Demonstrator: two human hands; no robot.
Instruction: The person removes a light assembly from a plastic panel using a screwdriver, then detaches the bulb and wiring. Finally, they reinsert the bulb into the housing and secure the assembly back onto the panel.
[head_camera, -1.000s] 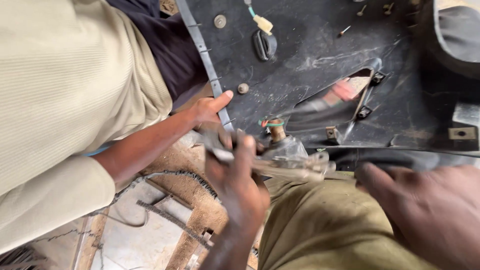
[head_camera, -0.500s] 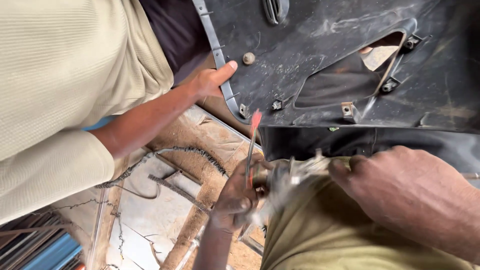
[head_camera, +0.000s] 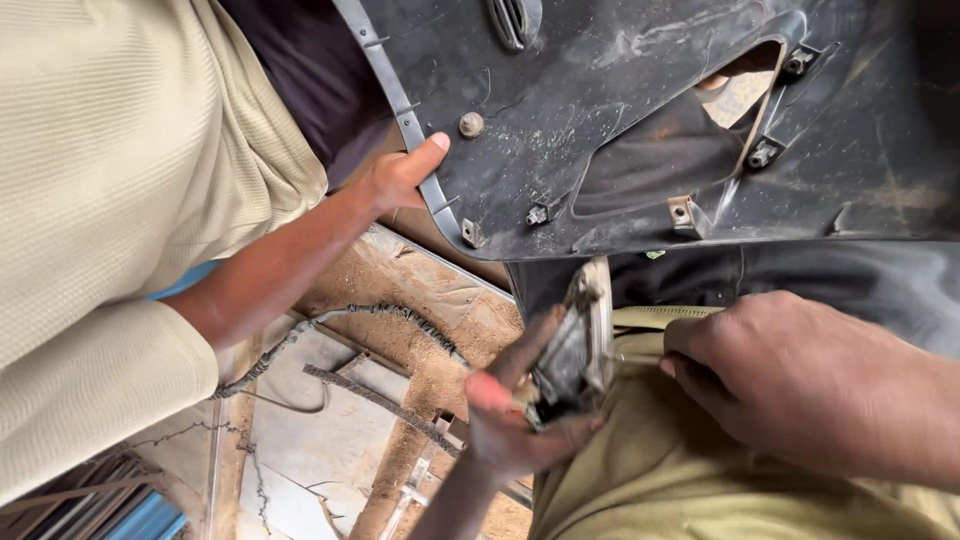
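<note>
My left hand (head_camera: 515, 430) rises from the bottom middle and grips a small dark metal-and-plastic part (head_camera: 572, 345), which stands upright. A red tool handle (head_camera: 490, 390) is held against the same palm. My right hand (head_camera: 800, 385) comes in from the right with its fingers curled, fingertips pressed to the khaki cloth (head_camera: 650, 480) just beside the part. I see nothing in it. Above both hands hangs a large black plastic panel (head_camera: 620, 90), inner side towards me, with clips and a cut-out opening.
A person in a cream shirt (head_camera: 120, 200) stands at the left, one hand (head_camera: 400, 178) holding the panel's edge strip. Below lie a rusty, dusty metal floor (head_camera: 400, 300), a corrugated black cable (head_camera: 300, 335) and blue-and-grey slats (head_camera: 110, 510) at the bottom left.
The part now stands upright in my left hand, and the red tool has dropped from pointing up to lying in the palm. My right hand has closed in towards the part.
</note>
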